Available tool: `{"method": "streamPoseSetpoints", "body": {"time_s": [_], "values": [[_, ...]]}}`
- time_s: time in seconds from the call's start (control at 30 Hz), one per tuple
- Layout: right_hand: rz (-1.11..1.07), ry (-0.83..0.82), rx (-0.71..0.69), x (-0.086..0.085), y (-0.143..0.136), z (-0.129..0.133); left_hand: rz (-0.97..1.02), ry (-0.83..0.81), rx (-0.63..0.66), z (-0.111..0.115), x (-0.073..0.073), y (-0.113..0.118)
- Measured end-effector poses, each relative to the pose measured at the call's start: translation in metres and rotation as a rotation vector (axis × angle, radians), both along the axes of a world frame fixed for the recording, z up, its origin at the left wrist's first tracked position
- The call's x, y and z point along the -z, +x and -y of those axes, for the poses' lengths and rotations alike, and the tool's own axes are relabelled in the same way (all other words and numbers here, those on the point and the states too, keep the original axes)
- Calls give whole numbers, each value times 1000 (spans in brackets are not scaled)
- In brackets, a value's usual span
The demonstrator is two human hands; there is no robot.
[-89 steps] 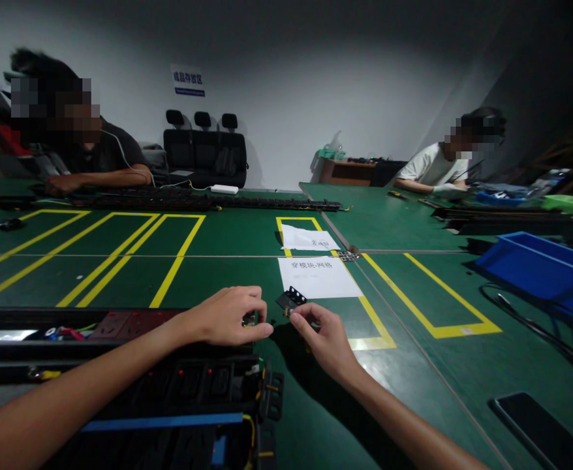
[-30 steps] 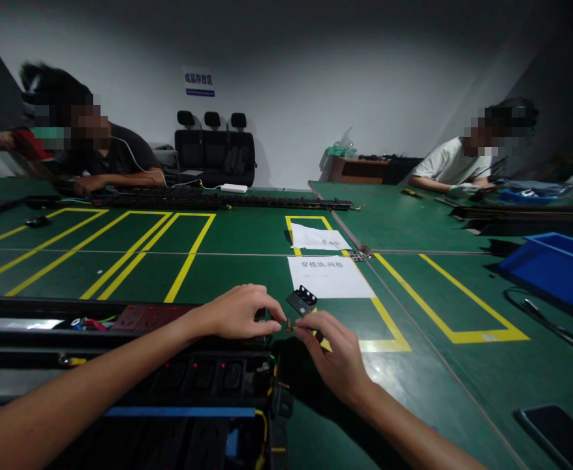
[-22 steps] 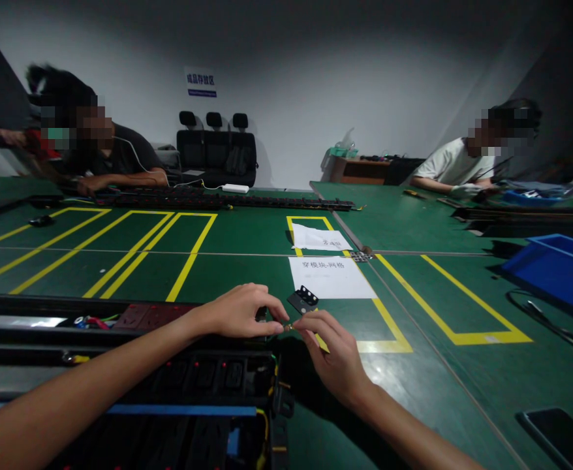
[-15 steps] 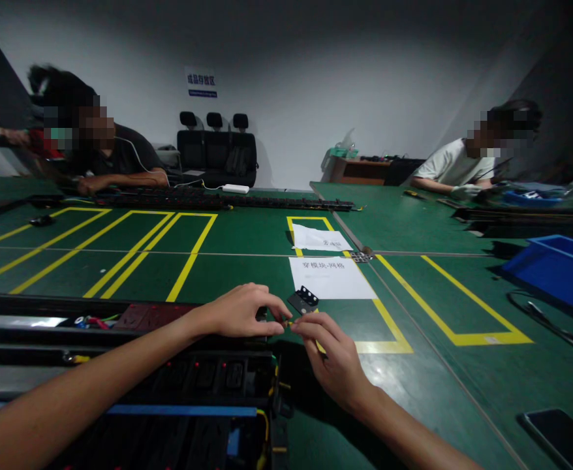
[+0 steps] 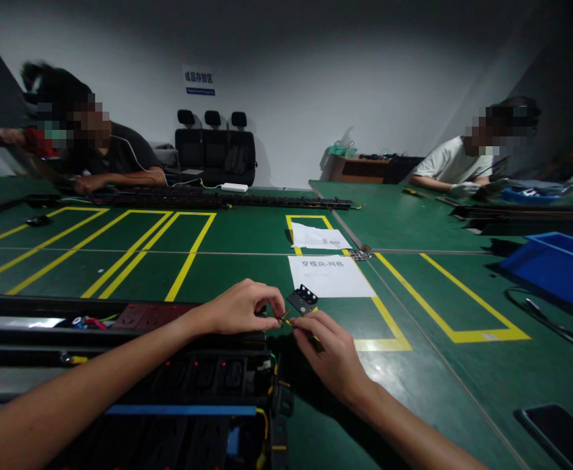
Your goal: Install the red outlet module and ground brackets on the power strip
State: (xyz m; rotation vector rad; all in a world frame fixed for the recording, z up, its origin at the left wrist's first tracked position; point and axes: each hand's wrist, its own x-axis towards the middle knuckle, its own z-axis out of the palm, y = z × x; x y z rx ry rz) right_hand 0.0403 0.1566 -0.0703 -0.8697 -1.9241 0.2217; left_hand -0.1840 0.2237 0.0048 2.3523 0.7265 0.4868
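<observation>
Near the left hand (image 5: 242, 308), a brass-coloured piece (image 5: 284, 317) is pinched by its fingertips — probably light, stiff, best gripped endwise; whether anything is gripped by the right hand (image 5: 333, 349) cannot be told.

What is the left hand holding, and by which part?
The left hand pinches a small brass-coloured metal piece; which part is too small to tell.

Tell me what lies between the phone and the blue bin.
A black cable and a corner of yellow tape lie between them on the green table, in the head view.
</observation>
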Motion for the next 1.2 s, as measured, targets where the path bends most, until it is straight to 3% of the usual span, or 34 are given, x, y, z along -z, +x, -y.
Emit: {"method": "streamPoseSetpoints", "body": {"time_s": [0.67, 1.0, 1.2], "values": [[85, -72, -50, 4, 3, 0, -94, 83, 28, 0, 0, 0], [35, -77, -29, -4, 3, 1, -62, 21, 48, -1, -1, 0], [27, -152, -116, -11, 5, 5, -34, 0, 16, 0, -5, -1]]}}
